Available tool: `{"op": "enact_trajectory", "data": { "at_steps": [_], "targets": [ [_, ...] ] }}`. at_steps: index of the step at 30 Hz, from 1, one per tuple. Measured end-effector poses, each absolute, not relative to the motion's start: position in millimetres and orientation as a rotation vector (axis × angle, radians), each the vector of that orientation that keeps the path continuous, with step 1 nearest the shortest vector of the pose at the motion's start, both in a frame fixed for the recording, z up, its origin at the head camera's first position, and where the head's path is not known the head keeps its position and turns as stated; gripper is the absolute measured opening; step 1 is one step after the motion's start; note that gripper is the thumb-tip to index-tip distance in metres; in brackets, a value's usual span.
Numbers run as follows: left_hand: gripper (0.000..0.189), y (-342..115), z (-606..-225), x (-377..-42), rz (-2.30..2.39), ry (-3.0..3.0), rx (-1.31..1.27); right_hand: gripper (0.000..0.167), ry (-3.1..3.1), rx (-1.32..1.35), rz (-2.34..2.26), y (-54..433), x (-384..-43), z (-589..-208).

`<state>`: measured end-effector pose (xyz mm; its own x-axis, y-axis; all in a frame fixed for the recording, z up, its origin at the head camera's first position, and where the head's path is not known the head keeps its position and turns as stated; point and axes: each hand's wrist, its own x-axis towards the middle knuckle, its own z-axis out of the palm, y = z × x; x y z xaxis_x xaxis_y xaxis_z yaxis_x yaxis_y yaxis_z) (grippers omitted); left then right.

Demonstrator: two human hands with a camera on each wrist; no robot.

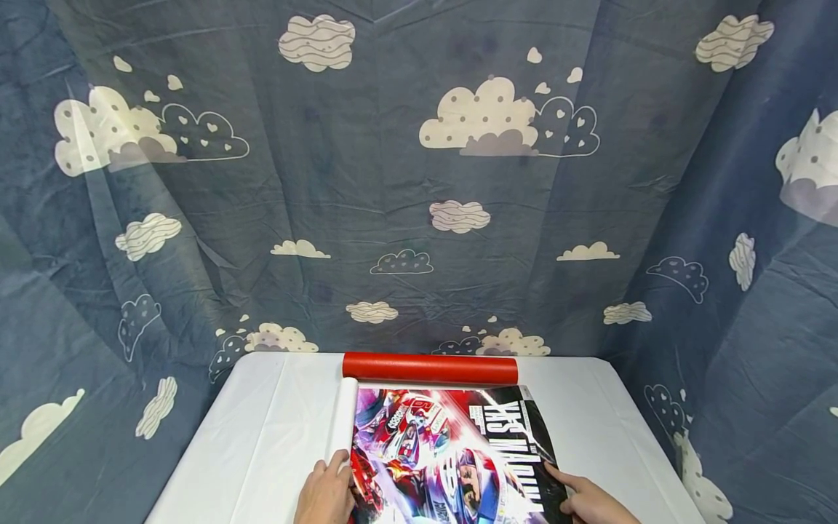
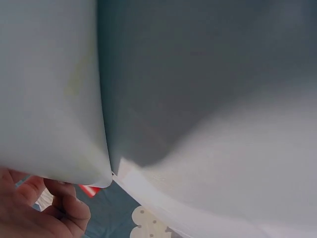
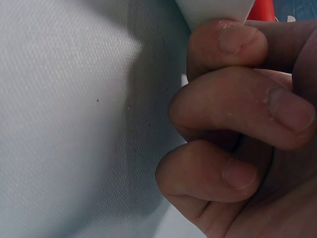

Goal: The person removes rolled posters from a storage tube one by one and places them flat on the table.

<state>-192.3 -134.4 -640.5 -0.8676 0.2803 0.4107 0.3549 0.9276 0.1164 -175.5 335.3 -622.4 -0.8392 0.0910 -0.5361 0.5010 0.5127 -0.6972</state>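
Note:
A glossy poster (image 1: pixel 452 455) with racing artwork and white lettering is spread out in front of me, its left side curled into a white roll (image 1: pixel 343 415). My left hand (image 1: pixel 325 493) holds the rolled side near its close end. In the left wrist view the curled fingers (image 2: pixel 67 210) sit at the edge of the white paper. At the opposite edge, my right hand (image 1: pixel 589 501) pinches the poster between thumb and fingers. The right wrist view shows those bent fingers (image 3: pixel 237 106), with a white corner of the paper held above them.
A red tube (image 1: pixel 430 368) lies crosswise along the back of the white-covered table (image 1: pixel 255 422), just beyond the poster's far edge. Behind and to both sides hangs a dark blue cloth (image 1: pixel 366 167) printed with clouds.

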Motion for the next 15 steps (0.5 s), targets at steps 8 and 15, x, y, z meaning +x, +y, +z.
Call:
{"op": "enact_trajectory", "data": {
  "at_steps": [8,15],
  "targets": [
    [0.032,-141,-635,-193,-0.307,-2.823,-0.486,0.078,2.32,0.492,-1.274,334,-175,-622],
    [0.031,-150,-634,-194,-0.296,-2.861,-0.5,0.078,2.298,0.499,-1.281,334,-175,-620]
  ]
}}
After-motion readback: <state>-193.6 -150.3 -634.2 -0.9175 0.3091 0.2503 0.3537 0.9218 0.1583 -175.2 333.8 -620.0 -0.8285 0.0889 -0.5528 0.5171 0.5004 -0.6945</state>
